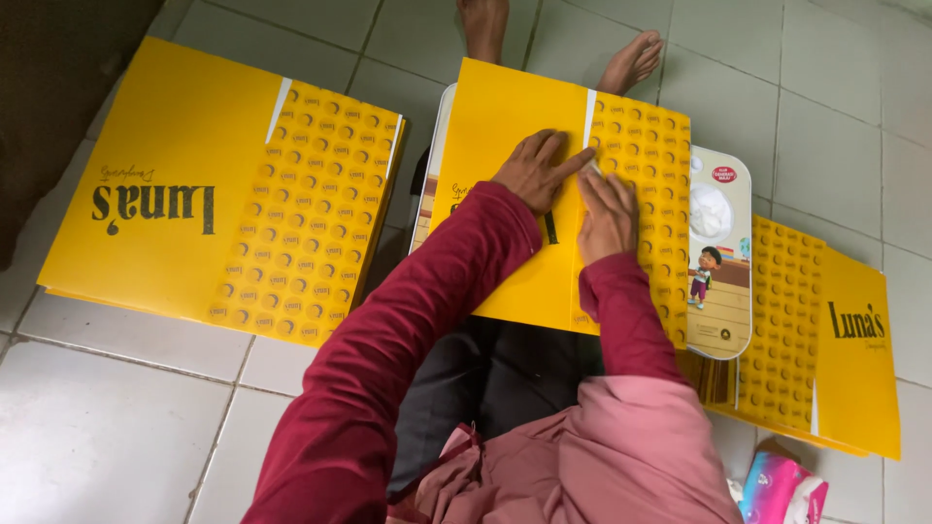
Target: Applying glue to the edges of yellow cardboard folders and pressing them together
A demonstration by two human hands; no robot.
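The yellow folder [515,194] lies flat across the person's lap, plain on one half and dotted on the other. The left hand [536,171] and right hand [608,213] both press on it, fingers flat, gripping nothing. Three yellow folders in all; the others, one [184,184] at left and one [835,359] at right, lie on the tiled floor [107,427].

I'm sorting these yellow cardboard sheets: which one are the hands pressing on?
The middle sheet, lying on the person's lap over a tray. The left hand and right hand both rest on it. The left sheet and right sheet lie untouched on the floor.
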